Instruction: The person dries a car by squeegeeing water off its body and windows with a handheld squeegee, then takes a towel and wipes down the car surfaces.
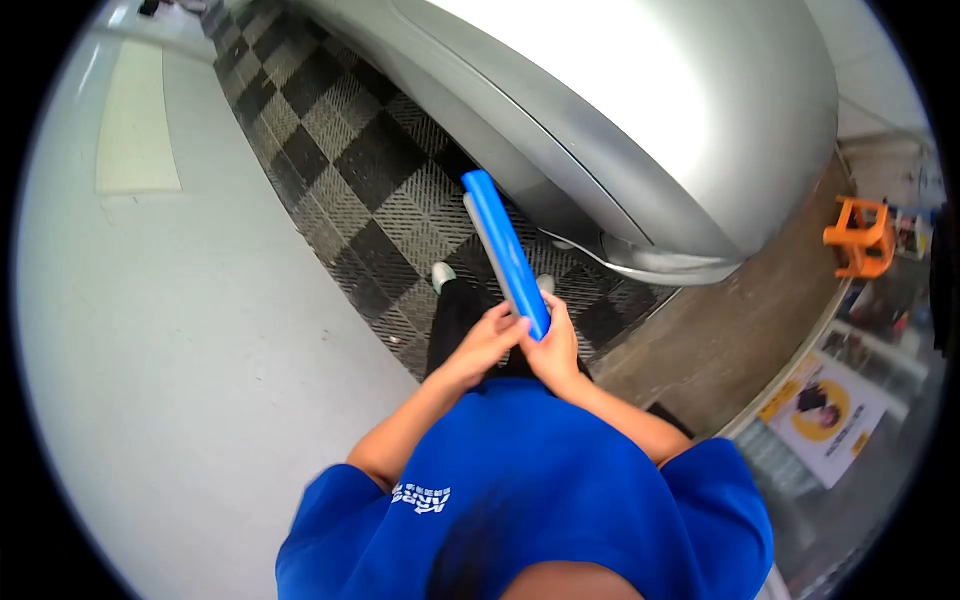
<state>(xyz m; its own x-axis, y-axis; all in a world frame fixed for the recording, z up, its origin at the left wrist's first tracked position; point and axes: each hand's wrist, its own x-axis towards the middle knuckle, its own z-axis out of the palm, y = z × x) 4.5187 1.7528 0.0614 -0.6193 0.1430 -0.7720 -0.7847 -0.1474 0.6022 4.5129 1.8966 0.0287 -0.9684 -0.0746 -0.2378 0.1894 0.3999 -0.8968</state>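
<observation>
A long, straight blue bar (pixel 508 258) with a grey strip along its left side points away from my body, over the checkered floor. I cannot make out what kind of tool it is. My left hand (pixel 490 345) pinches its near end from the left, fingertips against the grey strip and the lower edge. Around the same end from the right, my right hand (pixel 555 345) is closed, with its thumb near the left fingertips. The far end of the bar is held by nothing. Just beyond it is the lower body of a silver car (pixel 600 130).
Dark and grey checkered floor tiles (pixel 375 160) lie under my shoes and beside the car. Smooth pale floor (pixel 220 340) stretches to the left. At the right stand an orange stool (pixel 862 238) and a yellow and white poster (pixel 825 415) behind a brown floor strip (pixel 720 340).
</observation>
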